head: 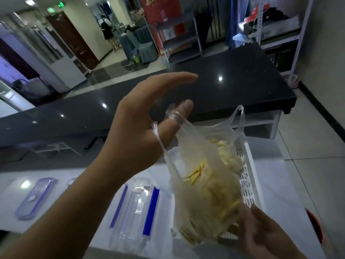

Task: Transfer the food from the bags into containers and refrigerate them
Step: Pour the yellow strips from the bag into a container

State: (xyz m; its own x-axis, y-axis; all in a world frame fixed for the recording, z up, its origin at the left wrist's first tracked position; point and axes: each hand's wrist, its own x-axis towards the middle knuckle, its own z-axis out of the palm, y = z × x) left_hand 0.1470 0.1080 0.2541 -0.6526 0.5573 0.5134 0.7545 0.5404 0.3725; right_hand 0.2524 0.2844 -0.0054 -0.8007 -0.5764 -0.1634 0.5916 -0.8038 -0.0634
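Nearest the lens, the left forearm rises from the lower left corner, and the left hand (141, 126) is raised with its fingers stretched out straight and the thumb spread apart from them. One handle loop of a clear plastic bag (203, 186) is hooked round the thumb, so the bag hangs from it. Pale yellow food (214, 191) fills the bag. At the lower right, the right hand (265, 234) pinches the bag's bottom end between curled fingers. Behind the bag stands a white slotted basket (250, 186) with a second bag of pale food (229, 157) in it. On the white table (278, 184) lie a clear container (134, 212) with blue clips and a bluish lid (35, 199). Beyond runs a dark counter (224, 85).
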